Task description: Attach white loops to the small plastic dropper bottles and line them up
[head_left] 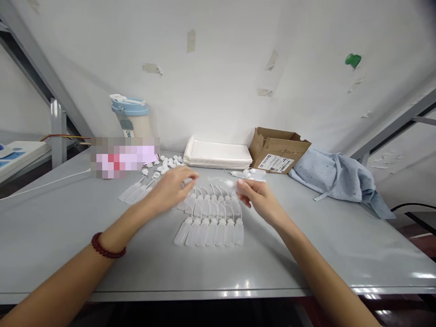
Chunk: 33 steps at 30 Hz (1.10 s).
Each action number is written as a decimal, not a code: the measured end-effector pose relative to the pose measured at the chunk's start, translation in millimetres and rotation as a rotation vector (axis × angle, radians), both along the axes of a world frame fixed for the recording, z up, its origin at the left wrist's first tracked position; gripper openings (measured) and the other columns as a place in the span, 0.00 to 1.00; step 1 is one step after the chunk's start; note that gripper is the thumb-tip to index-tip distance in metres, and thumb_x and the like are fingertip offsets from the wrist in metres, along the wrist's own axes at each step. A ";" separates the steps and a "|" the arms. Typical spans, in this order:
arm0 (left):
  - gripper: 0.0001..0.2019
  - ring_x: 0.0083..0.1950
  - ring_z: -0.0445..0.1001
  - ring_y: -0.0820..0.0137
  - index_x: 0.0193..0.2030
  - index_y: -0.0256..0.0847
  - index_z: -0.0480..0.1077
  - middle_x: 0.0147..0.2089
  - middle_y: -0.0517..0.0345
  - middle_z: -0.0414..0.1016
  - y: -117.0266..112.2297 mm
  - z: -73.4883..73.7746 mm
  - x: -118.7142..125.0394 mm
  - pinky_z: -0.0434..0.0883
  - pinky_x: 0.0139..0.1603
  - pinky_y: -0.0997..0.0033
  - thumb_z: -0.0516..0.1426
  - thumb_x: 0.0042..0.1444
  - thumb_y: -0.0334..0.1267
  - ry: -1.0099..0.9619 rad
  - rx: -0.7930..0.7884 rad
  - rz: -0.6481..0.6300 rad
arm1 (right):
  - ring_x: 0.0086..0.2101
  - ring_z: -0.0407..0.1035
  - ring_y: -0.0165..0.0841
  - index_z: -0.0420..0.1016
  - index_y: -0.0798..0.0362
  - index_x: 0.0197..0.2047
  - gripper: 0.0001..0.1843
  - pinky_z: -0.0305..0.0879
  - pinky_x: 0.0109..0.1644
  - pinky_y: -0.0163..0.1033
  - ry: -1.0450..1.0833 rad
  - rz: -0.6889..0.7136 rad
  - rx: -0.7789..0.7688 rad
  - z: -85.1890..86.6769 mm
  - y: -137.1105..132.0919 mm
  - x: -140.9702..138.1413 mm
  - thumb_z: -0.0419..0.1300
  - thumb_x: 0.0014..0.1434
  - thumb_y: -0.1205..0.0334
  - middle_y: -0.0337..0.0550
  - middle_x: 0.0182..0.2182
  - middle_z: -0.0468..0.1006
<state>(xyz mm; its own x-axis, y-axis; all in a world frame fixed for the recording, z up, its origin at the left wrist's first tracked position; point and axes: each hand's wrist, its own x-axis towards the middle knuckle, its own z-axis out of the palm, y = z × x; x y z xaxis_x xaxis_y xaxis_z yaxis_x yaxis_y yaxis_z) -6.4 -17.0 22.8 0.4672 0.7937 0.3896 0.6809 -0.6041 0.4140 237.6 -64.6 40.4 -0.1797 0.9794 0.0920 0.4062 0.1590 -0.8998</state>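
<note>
My right hand (254, 195) is closed in a pinch on a small translucent plastic bottle (229, 183), its white neck and thin tube pointing left. Most of that bottle's body is hidden by the fingers. To the left, my left hand (173, 187) hovers with thumb and forefinger apart, nothing visible between them. Below both hands, similar bottles with thin curved tubes lie side by side in a front row (211, 232) and a back row (213, 205). Small white caps (166, 163) are scattered behind my left hand. Several more bottles (132, 193) lie left of it.
A stack of white trays (218, 153) and an open cardboard box (279, 150) stand by the wall, with loose bottles (254, 174) in front. Light blue cloth (330, 175) lies right. A blue-lidded tumbler (132, 116) stands behind a blurred pink item (126, 159) on the grey table (136, 254).
</note>
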 end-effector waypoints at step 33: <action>0.12 0.44 0.70 0.52 0.35 0.35 0.69 0.36 0.42 0.74 42.9 -16.7 -45.8 0.67 0.38 0.61 0.48 0.56 0.39 0.453 0.070 0.392 | 0.41 0.68 0.40 0.71 0.56 0.36 0.09 0.61 0.42 0.42 -0.624 -0.340 0.190 -20.1 35.5 58.5 0.54 0.57 0.61 0.53 0.41 0.75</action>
<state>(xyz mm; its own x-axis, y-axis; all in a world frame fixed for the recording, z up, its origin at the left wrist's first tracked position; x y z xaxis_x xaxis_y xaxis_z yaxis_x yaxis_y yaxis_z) -52.2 26.0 6.1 0.2766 0.9201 0.2774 0.9577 -0.2877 -0.0006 296.0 -29.2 20.3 0.0564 0.9679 0.2451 0.8882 0.0634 -0.4550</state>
